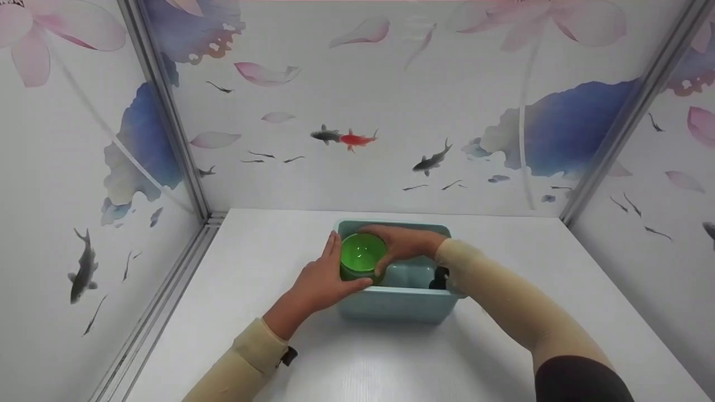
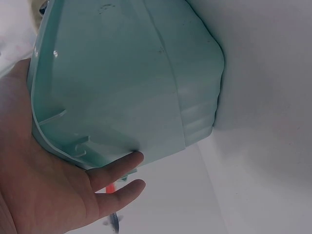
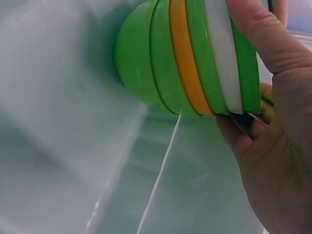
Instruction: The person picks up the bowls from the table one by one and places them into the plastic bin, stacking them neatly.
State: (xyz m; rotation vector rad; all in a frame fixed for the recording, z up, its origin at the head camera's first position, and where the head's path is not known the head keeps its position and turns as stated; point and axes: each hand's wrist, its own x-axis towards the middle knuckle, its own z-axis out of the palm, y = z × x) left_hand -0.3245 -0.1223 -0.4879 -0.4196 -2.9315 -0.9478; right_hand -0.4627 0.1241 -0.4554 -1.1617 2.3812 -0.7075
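Note:
A stack of nested bowls (image 3: 183,58), in green, orange and white, stands inside a light teal plastic basin (image 1: 397,306). Looking down from the head view, only the bright green top bowl (image 1: 363,252) shows well. My right hand (image 1: 410,243) grips the stack by its upper rims, thumb on the near side and fingers round the far side. At the basin's left front corner rests my left hand (image 1: 321,282), thumb over the front rim. Two of its fingers (image 2: 119,170) stretch out beside the basin's outer wall in the left wrist view.
A black object (image 1: 439,278) lies in the basin's right end, partly hidden by the right wrist. The basin stands on a white table (image 1: 268,240). Printed panels (image 1: 357,184) with metal corner posts (image 1: 167,111) enclose the back and both sides.

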